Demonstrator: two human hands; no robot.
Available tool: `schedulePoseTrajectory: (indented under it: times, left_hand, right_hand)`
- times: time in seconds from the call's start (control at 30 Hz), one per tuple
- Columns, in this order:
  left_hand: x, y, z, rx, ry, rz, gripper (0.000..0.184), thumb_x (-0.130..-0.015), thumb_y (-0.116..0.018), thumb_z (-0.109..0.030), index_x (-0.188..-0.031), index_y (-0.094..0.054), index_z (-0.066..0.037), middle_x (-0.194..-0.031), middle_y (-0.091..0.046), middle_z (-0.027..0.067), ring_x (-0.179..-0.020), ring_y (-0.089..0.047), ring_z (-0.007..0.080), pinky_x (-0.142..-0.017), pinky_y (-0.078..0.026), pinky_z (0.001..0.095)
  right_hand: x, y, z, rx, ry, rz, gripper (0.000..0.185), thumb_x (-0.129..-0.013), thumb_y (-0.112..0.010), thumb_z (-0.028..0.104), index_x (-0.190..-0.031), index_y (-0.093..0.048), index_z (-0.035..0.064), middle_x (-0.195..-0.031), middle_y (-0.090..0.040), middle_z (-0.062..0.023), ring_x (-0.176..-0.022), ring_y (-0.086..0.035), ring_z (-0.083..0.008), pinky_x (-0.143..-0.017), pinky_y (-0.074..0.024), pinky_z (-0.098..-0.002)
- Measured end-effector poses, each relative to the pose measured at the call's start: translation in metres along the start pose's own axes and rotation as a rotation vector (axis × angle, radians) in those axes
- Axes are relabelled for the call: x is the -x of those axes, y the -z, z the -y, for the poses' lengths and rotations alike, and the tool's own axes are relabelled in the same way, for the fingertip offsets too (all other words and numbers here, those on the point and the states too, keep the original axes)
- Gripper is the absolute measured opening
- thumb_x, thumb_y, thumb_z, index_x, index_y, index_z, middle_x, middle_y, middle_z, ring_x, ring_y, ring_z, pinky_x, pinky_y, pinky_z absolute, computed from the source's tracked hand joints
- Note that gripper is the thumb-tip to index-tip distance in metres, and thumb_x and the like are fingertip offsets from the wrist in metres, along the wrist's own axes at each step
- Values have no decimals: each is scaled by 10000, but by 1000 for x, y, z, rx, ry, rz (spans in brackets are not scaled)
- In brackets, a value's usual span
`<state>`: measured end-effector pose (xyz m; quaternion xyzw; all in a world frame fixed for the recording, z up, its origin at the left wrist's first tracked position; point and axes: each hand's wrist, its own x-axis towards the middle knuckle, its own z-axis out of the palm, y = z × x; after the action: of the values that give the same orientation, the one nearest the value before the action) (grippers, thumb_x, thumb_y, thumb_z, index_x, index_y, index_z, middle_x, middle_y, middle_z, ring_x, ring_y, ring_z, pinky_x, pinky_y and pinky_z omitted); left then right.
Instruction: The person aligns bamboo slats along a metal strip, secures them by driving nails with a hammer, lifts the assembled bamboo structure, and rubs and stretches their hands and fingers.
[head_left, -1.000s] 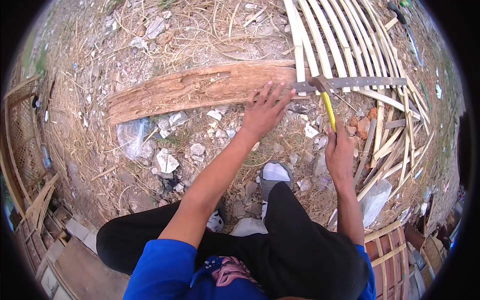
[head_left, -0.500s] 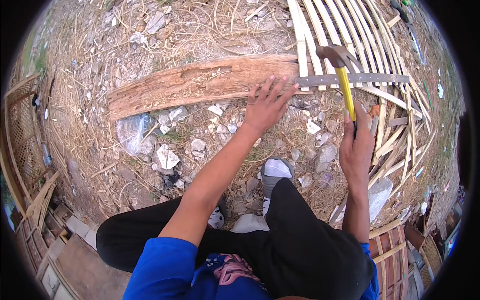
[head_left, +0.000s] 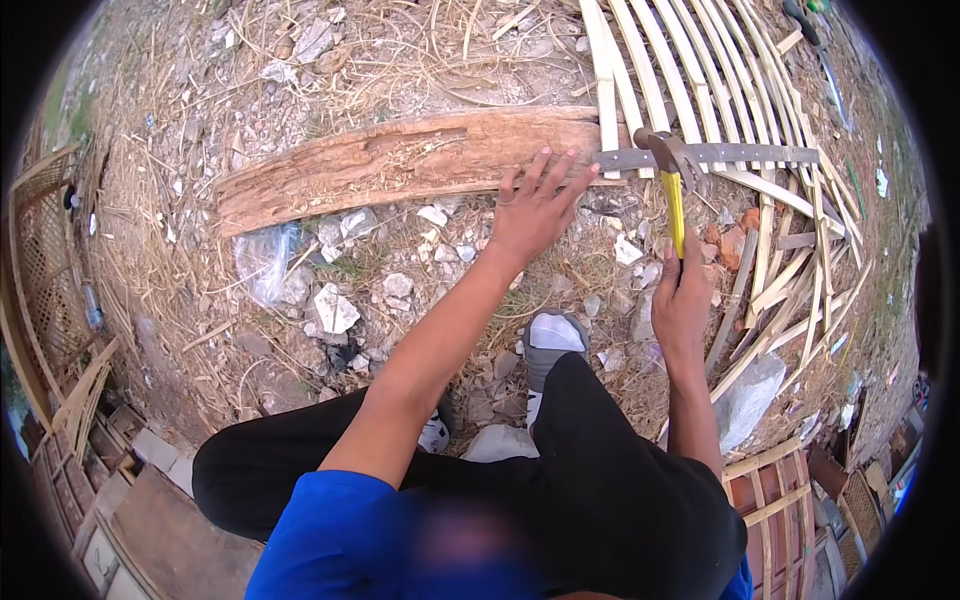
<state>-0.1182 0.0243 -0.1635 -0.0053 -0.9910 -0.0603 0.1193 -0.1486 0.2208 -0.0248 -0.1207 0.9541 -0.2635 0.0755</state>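
Observation:
My left hand (head_left: 538, 205) lies with fingers spread on the near edge of a long weathered wooden plank (head_left: 330, 170). Its fingertips reach the left end of a dark, narrow strip (head_left: 735, 153) dotted with small nail-like marks. That strip crosses the ends of several pale wooden slats (head_left: 655, 85) fanning away from me. In my right hand (head_left: 685, 310) is a claw hammer (head_left: 675, 210), gripped low on its yellow handle. The rusty hammer head is over the strip near its left part; whether it touches cannot be told.
Stones (head_left: 335, 310), straw and a clear plastic bag (head_left: 265, 262) litter the ground before my feet. Loose slats (head_left: 800, 290) pile up at the right. A saw-like tool (head_left: 825, 65) lies at the far right. Woven panels (head_left: 50, 270) stand at the left edge.
The hammer has come down and slightly left, its head now lower over the strip. My right hand has moved down and left with it. My left hand stays in about the same place.

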Motion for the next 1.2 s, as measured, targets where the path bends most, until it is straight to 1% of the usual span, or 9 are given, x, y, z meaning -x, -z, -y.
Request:
schedulePoseTrajectory:
  times: [0.27, 0.37, 0.43, 0.5, 0.6, 0.7, 0.97, 1.07, 1.2]
  left_hand:
    - [-1, -1, 0, 55, 19, -24, 654, -838, -654, -323, -1440, -411, -406, -1479, -385, -62, -1374, -314, 183, -1090, -203, 449]
    - [1, -2, -1, 59, 18, -15, 657, -837, -655, -321, -1440, -410, -408, -1484, -381, -67, -1376, -312, 182, -1096, -192, 449]
    - [1, -2, -1, 52, 14, -13, 642, -841, -653, -336, -1435, -419, -404, -1477, -388, -64, -1377, -304, 181, -1091, -185, 452]
    - [1, 2, 1, 30, -3, -21, 612, -851, -648, -366, -1426, -440, -393, -1459, -406, -54, -1377, -290, 180, -1077, -177, 459]
    - [0, 0, -2, -21, -5, -44, 610, -853, -643, -367, -1427, -438, -398, -1459, -408, -61, -1381, -286, 181, -1083, -175, 457]
    - [1, 1, -2, -14, 9, -20, 613, -848, -642, -362, -1426, -440, -406, -1469, -402, -69, -1385, -283, 175, -1092, -169, 452]
    - [0, -1, 0, 9, 12, -33, 629, -835, -647, -341, -1425, -441, -402, -1465, -404, -68, -1375, -301, 174, -1096, -169, 446]
    - [-1, -1, -1, 22, 12, -23, 634, -836, -648, -342, -1430, -434, -396, -1462, -406, -67, -1376, -301, 172, -1096, -167, 450]
    - [1, -2, -2, 20, 15, 2, 640, -844, -646, -349, -1440, -416, -392, -1460, -405, -68, -1382, -296, 170, -1100, -161, 454]
  right_hand:
    - [-15, 19, 18, 51, -27, 119, 348, -995, -510, 111, -1323, -505, -5, -952, -663, -234, -738, -659, -344, -632, -496, -404]
    - [-31, 52, 49, -83, 88, -137, 351, -1016, -487, 135, -1336, -488, -9, -920, -660, -198, -708, -635, -255, -610, -484, -366]
    - [-22, 50, 42, -388, 87, -220, 357, -1026, -470, 144, -1346, -474, -13, -890, -651, -177, -683, -600, -209, -593, -472, -342]
    - [-9, 16, 1, -311, 199, -273, 373, -1014, -474, 109, -1364, -455, -17, -855, -642, -224, -655, -629, -259, -576, -476, -373]
    - [0, -8, -21, 103, -52, 207, 381, -989, -489, 68, -1359, -460, -17, -900, -646, -286, -729, -664, -382, -609, -495, -434]
    - [2, -3, -7, 30, -14, 53, 385, -967, -506, 47, -1344, -473, -21, -955, -638, -318, -829, -648, -455, -650, -500, -479]
    - [2, -11, -6, 58, -75, 181, 366, -966, -536, 86, -1322, -508, 5, -995, -653, -278, -853, -653, -437, -668, -507, -467]
    - [-17, 15, 16, 123, -103, 182, 365, -986, -525, 115, -1337, -499, 20, -952, -666, -242, -770, -670, -372, -626, -503, -415]
    - [-25, 45, 34, -325, 139, -184, 364, -1036, -461, 162, -1366, -466, 9, -762, -546, -43, -567, -470, -109, -492, -370, -281]
